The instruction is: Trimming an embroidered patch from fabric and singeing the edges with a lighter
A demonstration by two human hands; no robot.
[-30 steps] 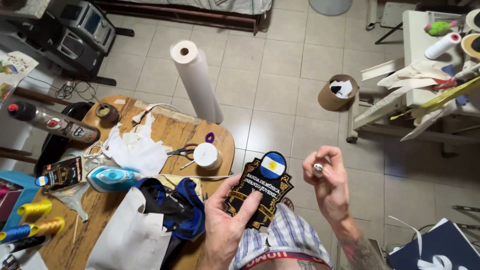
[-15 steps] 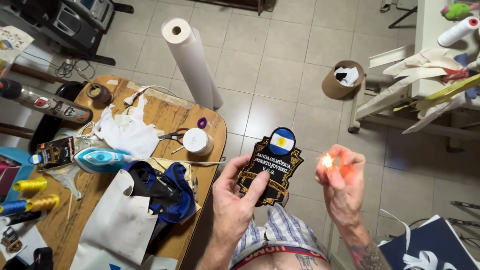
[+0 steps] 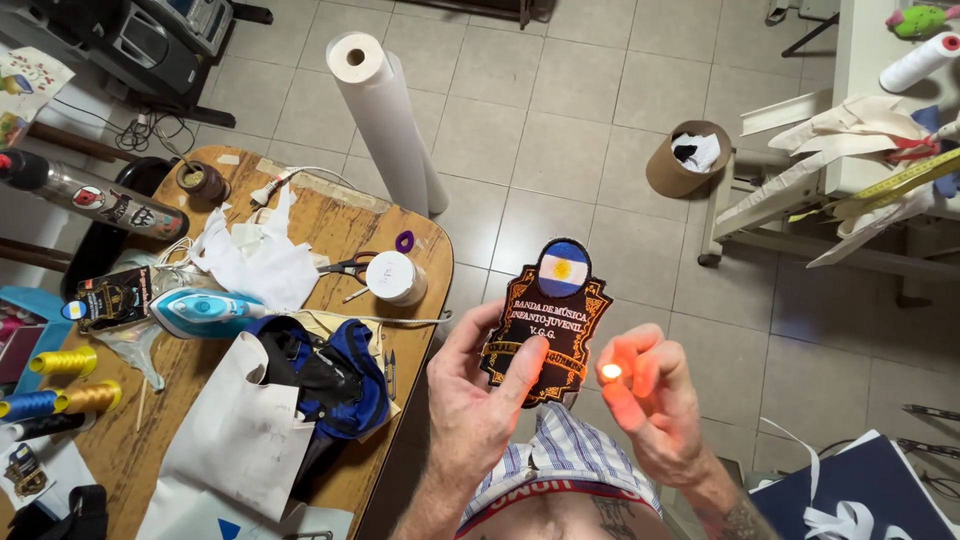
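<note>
Flame glows in the right hand, pinched on a small lighter just beside the lower edge of the embroidered patch, which the left hand holds up over the floor. Singeing cleanly likely calls for brief passes along the border, thumb kept clear. Scissors, an iron and a thread spool lie on the desk, well apart.

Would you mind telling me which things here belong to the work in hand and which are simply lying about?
In hand:
- embroidered patch, held by the left hand
- lit lighter flame, in the right hand

Lying about:
- steam iron
- scissors
- white thread spool
- paper roll
- yellow thread cones
- wooden table
</note>
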